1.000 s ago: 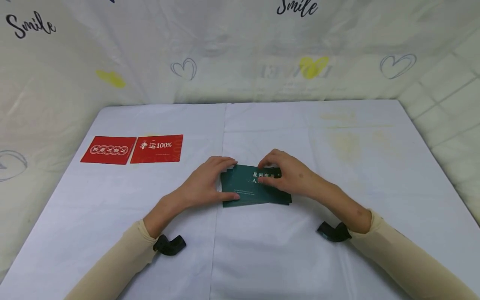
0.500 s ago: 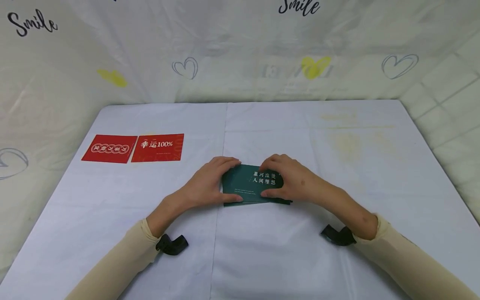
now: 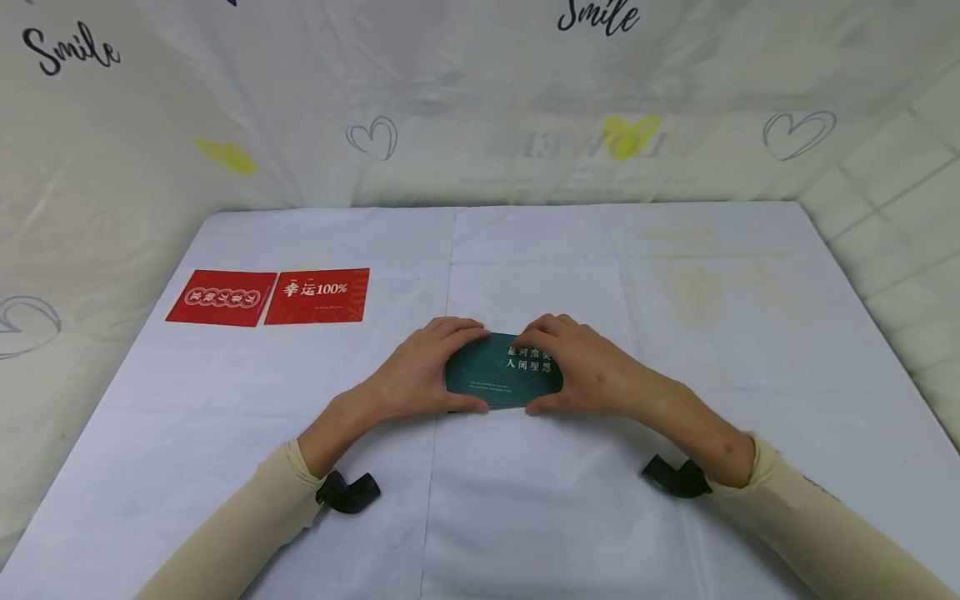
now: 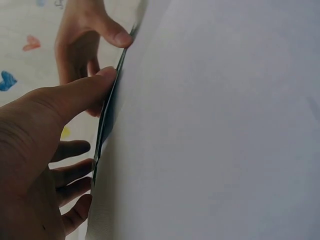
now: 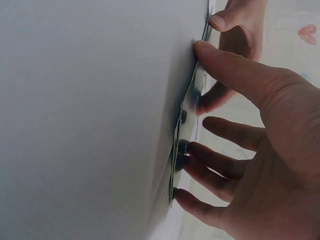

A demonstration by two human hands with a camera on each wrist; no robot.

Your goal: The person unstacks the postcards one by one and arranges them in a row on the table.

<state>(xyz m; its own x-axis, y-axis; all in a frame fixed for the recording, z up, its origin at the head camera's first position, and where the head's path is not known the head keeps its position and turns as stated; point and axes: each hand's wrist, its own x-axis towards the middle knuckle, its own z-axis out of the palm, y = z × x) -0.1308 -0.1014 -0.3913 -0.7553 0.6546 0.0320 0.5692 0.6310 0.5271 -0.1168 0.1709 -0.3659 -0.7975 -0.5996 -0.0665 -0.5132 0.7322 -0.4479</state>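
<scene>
A small stack of dark green printed cards (image 3: 487,367) with white Chinese characters lies at the middle of the table. My left hand (image 3: 408,375) holds its left end, thumb at the near edge and fingers at the far edge. At the other end my right hand (image 3: 600,371) spans the cards the same way, covering part of the lettering. Seen edge-on in the left wrist view, the cards (image 4: 107,115) form a thin layered line under the thumb. In the right wrist view, the edges of the cards (image 5: 182,115) are slightly fanned apart beside my fingertips (image 5: 200,47).
Two red cards with white print, one on the left (image 3: 217,298) and one on the right (image 3: 318,297), lie side by side at the back left. The white-covered table (image 3: 562,517) backs onto a pale curtain (image 3: 480,75) printed with hearts and words.
My right hand has shifted from the top face of the green cards to their near and far edges. The cards now look more evenly aligned, and my left hand has moved slightly right.
</scene>
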